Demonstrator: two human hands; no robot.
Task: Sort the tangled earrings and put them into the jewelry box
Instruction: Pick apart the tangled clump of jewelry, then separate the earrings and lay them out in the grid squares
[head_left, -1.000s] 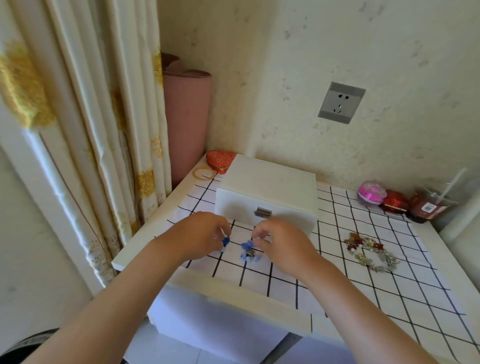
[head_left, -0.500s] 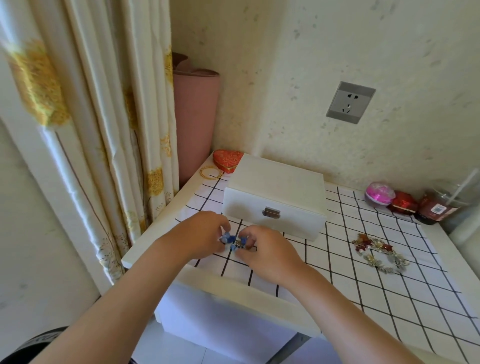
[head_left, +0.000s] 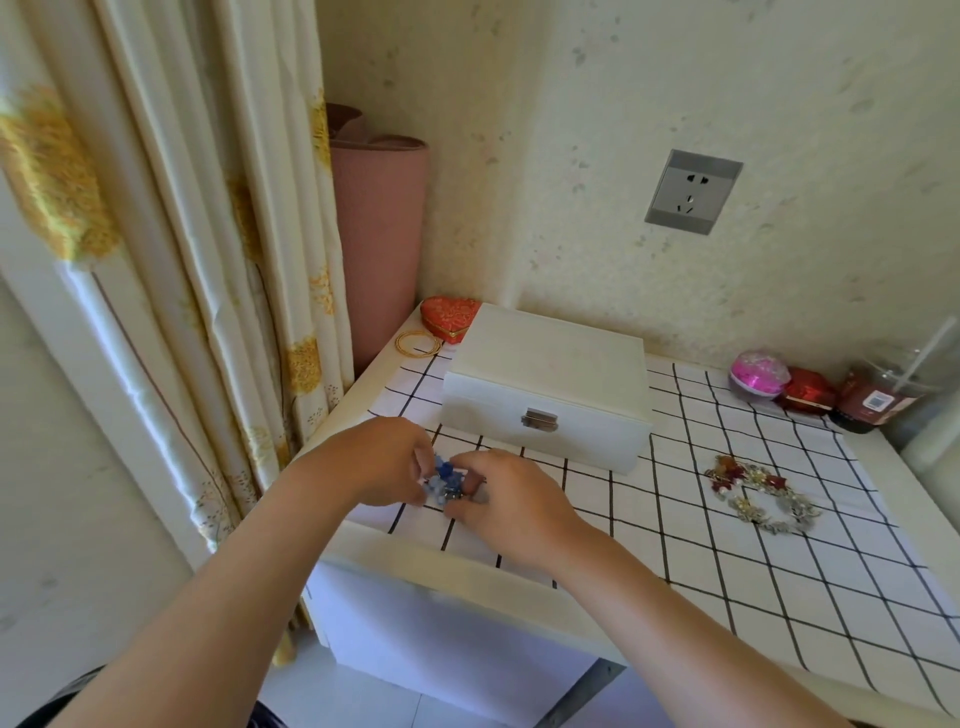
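A small tangle of blue earrings (head_left: 445, 480) sits between my two hands just above the checked cloth. My left hand (head_left: 376, 460) pinches it from the left, and my right hand (head_left: 506, 501) pinches it from the right, fingertips almost touching. Behind them stands the white jewelry box (head_left: 550, 382), lid closed, with a metal clasp on its front. A second heap of red, gold and silver earrings (head_left: 761, 496) lies on the cloth to the right, apart from both hands.
A red heart-shaped box (head_left: 449, 317) and gold bangles (head_left: 417, 343) lie behind the jewelry box on the left. A pink ball (head_left: 758, 374), a red box (head_left: 808, 395) and a drink cup (head_left: 878, 395) line the back right. Curtains hang at left.
My hands have come together: a second ago they held blue pieces slightly apart, now both pinch one blue cluster. The camera has shifted a little.
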